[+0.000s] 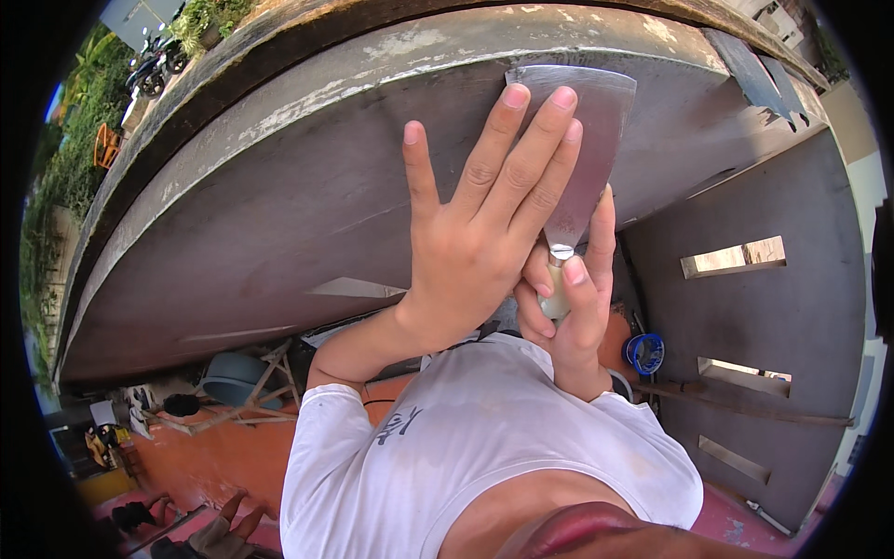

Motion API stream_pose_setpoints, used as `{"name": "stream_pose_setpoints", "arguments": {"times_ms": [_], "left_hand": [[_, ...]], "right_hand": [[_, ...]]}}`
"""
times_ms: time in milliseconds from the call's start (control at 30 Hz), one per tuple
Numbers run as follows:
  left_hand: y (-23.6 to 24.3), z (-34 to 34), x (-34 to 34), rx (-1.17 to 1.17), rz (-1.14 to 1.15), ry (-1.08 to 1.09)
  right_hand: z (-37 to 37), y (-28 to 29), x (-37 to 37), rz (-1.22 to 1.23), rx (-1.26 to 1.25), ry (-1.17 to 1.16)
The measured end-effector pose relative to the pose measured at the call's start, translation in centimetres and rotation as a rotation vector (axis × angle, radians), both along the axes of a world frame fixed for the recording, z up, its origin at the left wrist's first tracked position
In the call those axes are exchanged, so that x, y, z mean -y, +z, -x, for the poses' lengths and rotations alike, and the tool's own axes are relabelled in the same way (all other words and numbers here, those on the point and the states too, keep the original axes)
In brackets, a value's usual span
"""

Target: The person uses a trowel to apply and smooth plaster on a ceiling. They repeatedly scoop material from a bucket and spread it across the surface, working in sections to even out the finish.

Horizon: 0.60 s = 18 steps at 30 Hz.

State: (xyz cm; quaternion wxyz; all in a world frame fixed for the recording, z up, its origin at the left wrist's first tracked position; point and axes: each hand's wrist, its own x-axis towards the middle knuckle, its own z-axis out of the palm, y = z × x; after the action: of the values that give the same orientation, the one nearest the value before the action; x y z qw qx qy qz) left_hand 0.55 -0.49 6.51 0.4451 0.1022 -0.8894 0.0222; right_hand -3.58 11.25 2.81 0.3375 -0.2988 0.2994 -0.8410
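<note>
A putty knife [596, 140] with a wide steel blade and a pale, short handle points up and away from me, its broad edge against the upper part of the dark grey wall [279, 177]. My right hand [582, 317] is wrapped around the handle, with one finger extended along the blade's right side. Spread flat, my left hand [475, 214] lies across the left side of the blade. Three of its fingertips overlap the metal, and the little finger stands apart to the left. The left thumb is hidden.
Flaking pale paint [400, 42] runs along the wall's top ledge. To the right stands a grey wall with slots [736, 256], and torn dark strips [759, 79] hang at the corner. A blue bucket [643, 354] and a grey-green basin [244, 380] sit lower down.
</note>
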Motion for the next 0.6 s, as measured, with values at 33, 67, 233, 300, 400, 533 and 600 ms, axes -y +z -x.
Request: {"name": "stream_pose_setpoints", "arguments": {"times_ms": [33, 67, 233, 300, 400, 533, 600], "left_hand": [[0.4, 0.0, 0.1, -0.009, 0.016, 0.008], [0.7, 0.0, 0.2, -0.018, 0.031, 0.016], [1.1, 0.2, 0.5, -0.002, 0.099, 0.072], [-0.3, -0.4, -0.2, 0.060, 0.049, 0.049], [-5.1, -2.2, -1.6, 0.271, -0.098, -0.047], [-17.5, -6.7, -3.3, 0.647, -0.355, -0.129], [-23.8, -11.8, -3.5, 1.370, -0.588, -0.031]], "right_hand": [[0.1, 0.1, 0.2, 0.013, -0.019, 0.005], [0.3, 0.2, 0.4, 0.026, -0.037, 0.009], [1.7, 0.2, 0.9, 0.096, 0.069, 0.123], [2.0, -1.5, 0.0, 0.045, 0.039, 0.134], [2.5, -8.3, -2.3, -0.128, 0.072, 0.152], [1.6, -17.8, -7.5, -0.812, -0.053, 0.138], [-0.1, -30.7, -12.3, -1.347, -0.931, -0.349]]}}
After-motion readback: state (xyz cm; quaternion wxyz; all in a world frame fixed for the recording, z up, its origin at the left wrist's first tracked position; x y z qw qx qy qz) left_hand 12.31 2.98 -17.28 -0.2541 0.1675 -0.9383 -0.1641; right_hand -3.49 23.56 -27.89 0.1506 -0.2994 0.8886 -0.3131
